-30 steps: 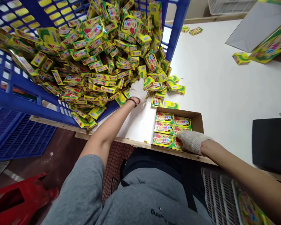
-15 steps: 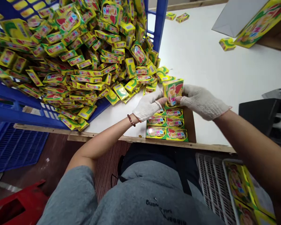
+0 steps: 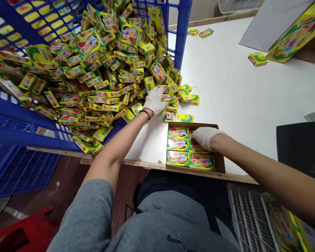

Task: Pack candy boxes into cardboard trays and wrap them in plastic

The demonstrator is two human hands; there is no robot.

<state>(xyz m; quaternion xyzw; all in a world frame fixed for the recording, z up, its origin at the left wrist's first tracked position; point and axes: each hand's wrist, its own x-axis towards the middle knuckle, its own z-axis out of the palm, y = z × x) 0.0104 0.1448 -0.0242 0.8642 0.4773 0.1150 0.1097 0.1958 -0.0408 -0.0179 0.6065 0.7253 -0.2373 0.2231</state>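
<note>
My left hand (image 3: 154, 101), in a white glove with bare fingertips, reaches into the lower right of a heap of small yellow candy boxes (image 3: 102, 99). Its fingers are closed around a small box (image 3: 168, 97) at the heap's edge. In front of me stands an open cardboard carton (image 3: 221, 157), holding rows of the same boxes, printed "TWINS" (image 3: 177, 158). My gloved right hand (image 3: 206, 137) is down inside it, over the right-hand column and touching the boxes there. Its fingers point downward and are mostly hidden, so its grip does not show.
The heap spills from a tipped blue plastic crate (image 3: 182, 38) onto the white table (image 3: 241, 94). Loose boxes (image 3: 206, 33) lie farther back. A large printed carton (image 3: 296, 38) stands at far right, with a black object (image 3: 300, 147) nearer. A grey crate (image 3: 245, 213) is below the table edge.
Half a second ago both hands held one box above the carton. Since then my left hand has gone back left to the heap, and my right hand has lowered into the carton.
</note>
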